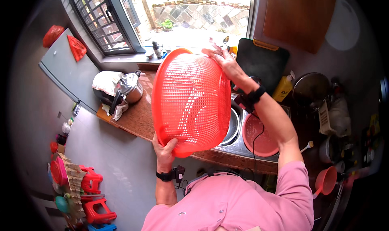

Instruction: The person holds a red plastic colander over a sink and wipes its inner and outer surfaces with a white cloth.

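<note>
A large red plastic mesh basket (194,100) is held up on its side above the counter and sink, its rim towards the left. My left hand (165,150) grips the lower rim, thumb on the outside. My right hand (223,59) is at the top of the basket by the window, fingers spread over its upper side; the fingertips are washed out by glare. Behind the basket, a metal basin (233,127) sits in the sink. To its right is a pink plastic basin (260,137) in the steel sink (240,147).
A pressure cooker (130,88) stands on the granite counter (138,117) at left. A dark cutting board (261,64) leans by the window, beside a yellow pump bottle (282,86). A pan lid (311,88) and a red dipper (325,181) are at right. Red stools (98,209) stand lower left.
</note>
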{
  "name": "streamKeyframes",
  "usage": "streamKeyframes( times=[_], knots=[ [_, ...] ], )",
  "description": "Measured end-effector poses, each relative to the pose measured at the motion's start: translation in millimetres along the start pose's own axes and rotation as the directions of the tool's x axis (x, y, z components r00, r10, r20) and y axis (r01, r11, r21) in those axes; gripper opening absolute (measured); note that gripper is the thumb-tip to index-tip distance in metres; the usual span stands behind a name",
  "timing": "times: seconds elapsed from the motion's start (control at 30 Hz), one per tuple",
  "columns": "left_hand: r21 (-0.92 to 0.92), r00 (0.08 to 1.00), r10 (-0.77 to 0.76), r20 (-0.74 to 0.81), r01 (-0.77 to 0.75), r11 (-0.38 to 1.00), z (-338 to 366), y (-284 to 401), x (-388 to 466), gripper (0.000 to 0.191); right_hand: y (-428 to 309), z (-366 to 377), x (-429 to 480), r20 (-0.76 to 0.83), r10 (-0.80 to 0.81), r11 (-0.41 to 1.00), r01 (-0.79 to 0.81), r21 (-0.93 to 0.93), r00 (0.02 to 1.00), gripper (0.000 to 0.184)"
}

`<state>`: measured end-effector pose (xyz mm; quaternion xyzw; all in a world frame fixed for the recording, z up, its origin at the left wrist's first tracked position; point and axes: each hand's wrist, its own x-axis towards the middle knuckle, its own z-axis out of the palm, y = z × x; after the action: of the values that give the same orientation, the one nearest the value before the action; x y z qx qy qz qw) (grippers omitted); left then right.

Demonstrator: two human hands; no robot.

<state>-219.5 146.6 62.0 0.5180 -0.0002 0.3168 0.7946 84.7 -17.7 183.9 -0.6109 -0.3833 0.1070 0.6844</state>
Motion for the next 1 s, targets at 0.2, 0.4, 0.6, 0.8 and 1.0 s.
streamKeyframes(
  times=[0.2, 0.4, 0.6, 0.8, 1.0],
  knots=[
    [-0.065, 0.995, 0.001, -0.098, -0.007, 0.998, 2, 2, 4, 0.05, 54, -23, -15, -0.25, 0.237, 0.971, -0.236, 0.032, 0.939, 0.041],
    [-0.086, 0.987, -0.022, -0.157, 0.009, 0.996, -3, -11, 10, 0.047, 27, 52, -59, -0.235, -0.29, 0.923, 0.207, -0.324, 0.928, 0.022],
    [-0.136, 0.942, 0.02, -0.335, -0.069, 0.988, -31, -9, 10, 0.044, 31, 60, -123, 0.171, -0.459, 0.712, 0.476, -0.517, 0.872, 0.027],
    [-0.1, 0.938, 0.093, -0.333, -0.133, 0.986, -56, 16, 9, 0.048, 106, 7, -116, -0.216, -0.119, 0.819, -0.027, -0.573, 0.969, 0.02],
    [-0.062, 0.962, 0.079, -0.261, -0.098, 0.993, -64, 8, 3, 0.051, 43, 14, -24, 0.007, -0.556, 0.67, 0.453, -0.588, 0.831, 0.04]
  ],
)
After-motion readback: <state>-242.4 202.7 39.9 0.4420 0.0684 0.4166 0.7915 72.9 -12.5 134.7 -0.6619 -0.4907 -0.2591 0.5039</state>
